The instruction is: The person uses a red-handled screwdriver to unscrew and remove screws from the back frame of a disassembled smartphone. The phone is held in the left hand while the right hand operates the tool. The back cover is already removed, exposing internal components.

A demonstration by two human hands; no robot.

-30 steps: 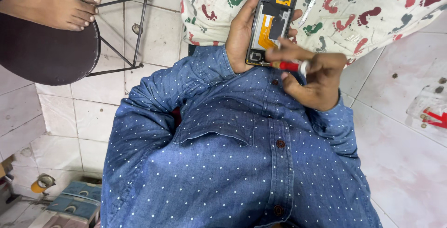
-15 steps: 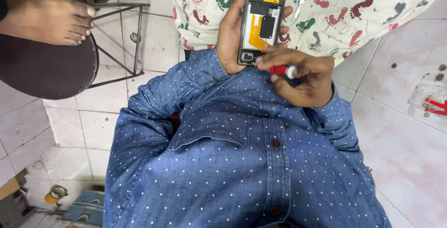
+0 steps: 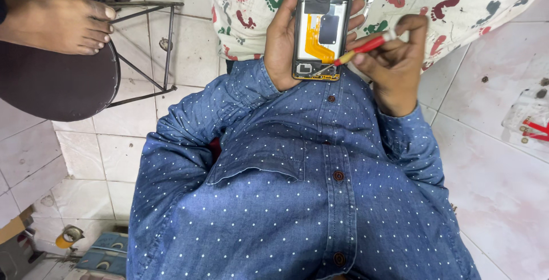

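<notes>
Phone [image 3: 321,28], back cover off, sits upright in my left hand [image 3: 281,43], held just above the chest of my blue dotted shirt [image 3: 297,200]. I see its dark frame, an orange flex strip running down the middle and a black block beside it. My left fingers wrap behind the phone, their tips showing at its right edge. My right hand [image 3: 394,63] is closed around a red-handled screwdriver [image 3: 360,48], pinched between thumb and forefinger; the metal tip points down-left and reaches the lower end of the phone, though I cannot tell whether it actually touches a screw there. Behind the phone lies a white cloth [image 3: 457,0] printed with red and green footprints. To the left, someone else's bare foot [image 3: 63,20] rests on a dark round stool [image 3: 57,80] with a metal frame. Pale floor tiles [image 3: 503,171] lie all around.
</notes>
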